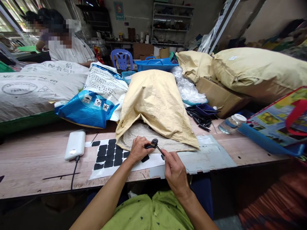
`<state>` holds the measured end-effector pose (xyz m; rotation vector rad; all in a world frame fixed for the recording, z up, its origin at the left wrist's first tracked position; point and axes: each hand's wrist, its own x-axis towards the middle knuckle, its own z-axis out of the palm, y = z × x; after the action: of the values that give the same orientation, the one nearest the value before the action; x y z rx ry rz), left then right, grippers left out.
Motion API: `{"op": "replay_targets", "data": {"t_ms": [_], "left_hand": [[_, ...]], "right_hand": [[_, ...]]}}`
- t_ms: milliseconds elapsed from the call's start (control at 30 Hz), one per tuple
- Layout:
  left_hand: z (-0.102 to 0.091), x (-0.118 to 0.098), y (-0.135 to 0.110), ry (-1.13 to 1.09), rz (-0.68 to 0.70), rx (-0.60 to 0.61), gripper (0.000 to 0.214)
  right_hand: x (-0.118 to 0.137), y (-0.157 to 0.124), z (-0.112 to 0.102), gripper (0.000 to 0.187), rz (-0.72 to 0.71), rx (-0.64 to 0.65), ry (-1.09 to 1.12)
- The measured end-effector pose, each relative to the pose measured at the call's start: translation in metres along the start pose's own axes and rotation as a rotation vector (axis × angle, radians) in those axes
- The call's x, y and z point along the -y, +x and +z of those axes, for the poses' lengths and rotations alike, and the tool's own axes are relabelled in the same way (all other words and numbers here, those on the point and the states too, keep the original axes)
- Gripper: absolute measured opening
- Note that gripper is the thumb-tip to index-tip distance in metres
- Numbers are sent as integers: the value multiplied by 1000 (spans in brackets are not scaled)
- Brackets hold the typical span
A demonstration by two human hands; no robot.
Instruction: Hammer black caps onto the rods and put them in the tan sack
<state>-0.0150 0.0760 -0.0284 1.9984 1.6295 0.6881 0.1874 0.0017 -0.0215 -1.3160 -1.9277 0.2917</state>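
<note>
My left hand is closed, pinching a small black part with its fingertips at the mouth of a tan woven sack. My right hand grips a slim metal tool, whose tip meets the part's round black end. The exact kind of both is too small to tell. Below and left of the hands lies a white sheet bearing rows of black rounded-square stickers. The sack's pale inner side faces me, with its open edge on the table.
A white power bank with a cable stands left on the table. Blue-and-white and white sacks lie behind it. At right are black strips, a clear jar and a blue tray. A co-worker sits back left.
</note>
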Motion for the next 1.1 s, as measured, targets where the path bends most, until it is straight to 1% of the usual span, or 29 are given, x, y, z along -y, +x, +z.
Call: {"op": "replay_targets", "data": {"t_ms": [133, 200, 267, 367, 433, 500, 600, 700, 767, 833, 900, 1000, 1100], "left_hand": [[-2, -3, 0, 13, 0, -2, 11], [-2, -3, 0, 2, 2, -2, 13], [-2, -2, -1, -15, 1, -8, 16], [-2, 2, -1, -50, 13, -21, 17], [-2, 4, -2, -82, 37, -36, 17], [-2, 7, -2, -113, 70, -54, 17], [-2, 9, -3, -149, 129, -64, 16], [-1, 10, -4, -170, 179, -58, 16], [0, 11, -5, -175, 211, -50, 15], [1, 12, -5, -184, 243, -42, 15], [1, 13, -5, -207, 271, -35, 13], [2, 14, -5, -281, 304, -36, 9], [3, 14, -6, -351, 324, -44, 9]], "right_hand": [[4, -2, 3, 43, -12, 45, -17], [0, -2, 1, 41, 7, 31, -15], [-8, -1, -3, 38, 24, -15, -49], [-23, 1, -11, 35, 40, -80, -212], [-31, 1, -14, 33, 48, -83, -349], [-34, 1, -15, 31, 59, -56, -444], [-27, 5, -15, 27, 85, -23, -473], [-13, 15, -12, 28, 52, 21, -385], [-6, 24, -8, 33, 1, 99, -297], [-3, 33, -2, 31, -23, 189, -240], [-2, 40, 4, 25, -7, 253, -225], [-4, 47, 9, 16, 18, 296, -241], [-5, 49, 11, 24, -18, 324, -244]]}}
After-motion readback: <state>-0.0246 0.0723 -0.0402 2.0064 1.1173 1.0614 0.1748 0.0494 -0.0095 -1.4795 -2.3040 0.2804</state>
